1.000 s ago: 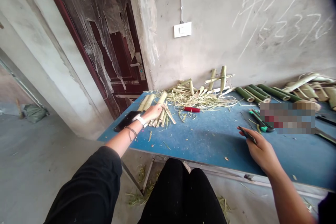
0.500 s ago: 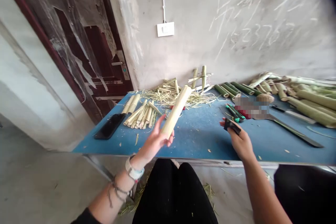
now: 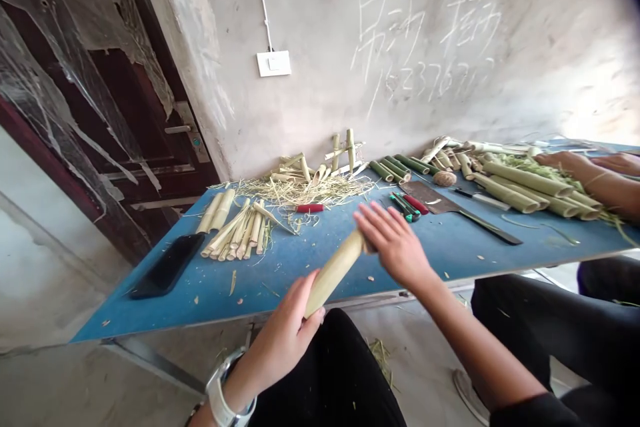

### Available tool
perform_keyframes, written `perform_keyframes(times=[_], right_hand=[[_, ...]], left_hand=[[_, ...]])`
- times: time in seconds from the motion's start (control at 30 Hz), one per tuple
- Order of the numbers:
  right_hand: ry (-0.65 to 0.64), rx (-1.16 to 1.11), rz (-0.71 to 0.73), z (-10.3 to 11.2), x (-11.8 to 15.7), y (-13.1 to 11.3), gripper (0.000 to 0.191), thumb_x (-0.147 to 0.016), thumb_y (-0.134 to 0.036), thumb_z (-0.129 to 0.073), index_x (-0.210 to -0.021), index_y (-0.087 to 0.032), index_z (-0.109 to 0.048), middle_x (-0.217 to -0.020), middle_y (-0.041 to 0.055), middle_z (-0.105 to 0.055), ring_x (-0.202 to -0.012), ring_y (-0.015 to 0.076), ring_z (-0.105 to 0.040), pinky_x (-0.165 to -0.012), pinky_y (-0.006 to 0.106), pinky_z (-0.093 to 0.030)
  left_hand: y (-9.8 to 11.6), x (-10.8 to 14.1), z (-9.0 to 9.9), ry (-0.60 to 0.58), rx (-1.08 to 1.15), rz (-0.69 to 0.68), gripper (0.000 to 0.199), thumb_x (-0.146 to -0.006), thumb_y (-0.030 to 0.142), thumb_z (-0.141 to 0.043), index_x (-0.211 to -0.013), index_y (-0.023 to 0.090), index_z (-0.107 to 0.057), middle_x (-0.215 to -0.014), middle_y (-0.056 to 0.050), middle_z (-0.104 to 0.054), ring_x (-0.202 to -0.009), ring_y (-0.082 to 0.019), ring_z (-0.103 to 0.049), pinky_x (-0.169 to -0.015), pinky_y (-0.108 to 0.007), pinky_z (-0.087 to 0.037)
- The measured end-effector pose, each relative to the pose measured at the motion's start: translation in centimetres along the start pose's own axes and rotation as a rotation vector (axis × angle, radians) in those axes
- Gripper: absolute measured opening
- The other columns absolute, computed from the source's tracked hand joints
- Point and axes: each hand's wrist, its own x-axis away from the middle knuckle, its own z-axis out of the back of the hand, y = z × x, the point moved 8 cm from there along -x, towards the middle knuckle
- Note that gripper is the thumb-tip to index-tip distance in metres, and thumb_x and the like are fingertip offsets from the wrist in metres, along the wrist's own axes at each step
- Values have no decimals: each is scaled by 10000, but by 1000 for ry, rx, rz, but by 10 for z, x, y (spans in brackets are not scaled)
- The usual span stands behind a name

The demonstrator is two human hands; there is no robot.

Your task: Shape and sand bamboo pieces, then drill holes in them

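Held a bamboo tube (image 3: 334,275) aslant over the front edge of the table (image 3: 300,243), gripping its near end in the left hand (image 3: 283,330) with thumb and fingers closed round it. Set the right hand (image 3: 397,250) at the far end, fingers stretched side by side; could not tell its hold on a mostly hidden dark object (image 3: 370,248). Judged the tube light, stiff and smooth, best held low. Saw sticks (image 3: 237,235) and a phone (image 3: 167,265) towards the left edge.

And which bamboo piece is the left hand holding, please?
The thick, pale tube slanting from the left hand up to the right hand; the thin sticks, two pale lengths beside them and green tubes lie on the blue table.
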Motion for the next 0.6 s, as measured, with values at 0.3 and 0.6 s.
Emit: perform_keyframes(times=[0.3, 0.6], right_hand=[[-27, -110, 82, -7, -5, -16, 564, -879, -128, -321, -1407, -265, -178, -1401, 23, -306, -1285, 224, -263, -1037, 472, -267], [498, -371, -714, 3, 44, 130, 568, -736, -84, -347, -1295, -159, -409, -1274, 88, -480, -1202, 232, -404, -1023, 502, -275]], left_hand=[[9, 4, 18, 40, -178, -4, 481, -856, 376, -410, -1327, 288, -364, -1261, -89, -476, -1088, -266, -499, -877, -375, -431], [-17, -12, -16, -127, 1076, 259, 312, -844, 322, -482, -1104, 155, -526, -930, -71, -524, -699, -85, -500, -599, -208, -440]])
